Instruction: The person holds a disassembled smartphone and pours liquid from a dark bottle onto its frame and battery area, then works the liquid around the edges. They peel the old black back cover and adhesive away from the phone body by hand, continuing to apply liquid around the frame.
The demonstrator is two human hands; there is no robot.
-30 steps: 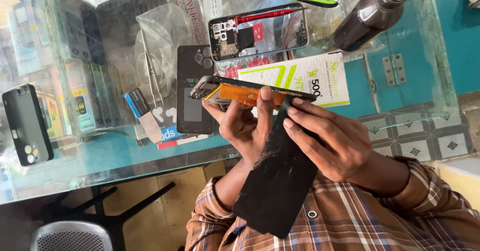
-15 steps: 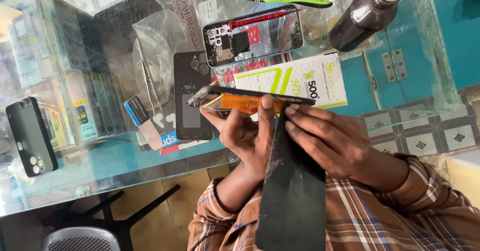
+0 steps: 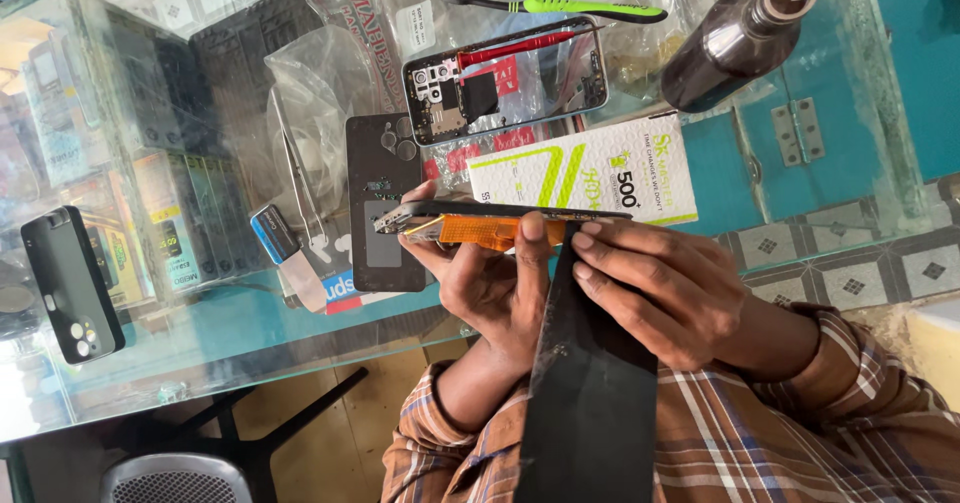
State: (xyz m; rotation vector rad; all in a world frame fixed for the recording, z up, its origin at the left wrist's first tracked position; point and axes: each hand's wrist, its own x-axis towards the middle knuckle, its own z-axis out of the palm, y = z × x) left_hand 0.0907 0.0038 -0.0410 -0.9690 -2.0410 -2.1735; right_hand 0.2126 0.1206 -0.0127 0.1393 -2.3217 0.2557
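An opened phone (image 3: pixel 470 225) is held edge-on above the glass counter (image 3: pixel 200 353), its orange inner part showing. My left hand (image 3: pixel 490 293) grips it from below, thumb on the upper edge. A black screen panel (image 3: pixel 590 393) hangs down from the phone's right end towards my plaid sleeve. My right hand (image 3: pixel 680 293) holds the top of this panel, fingertips at the seam where it meets the phone body.
On the counter lie a stripped phone frame (image 3: pixel 500 83), a black back cover (image 3: pixel 378 198), a white-and-green box (image 3: pixel 600 168), a green toothbrush (image 3: pixel 570 6), a brown bottle (image 3: pixel 735 43), tweezers (image 3: pixel 300 198), plastic bags and a black phone (image 3: pixel 70 283) at the left.
The black panel has swung from a leftward slant to hang nearly straight down. Both hands keep their hold on the phone and panel.
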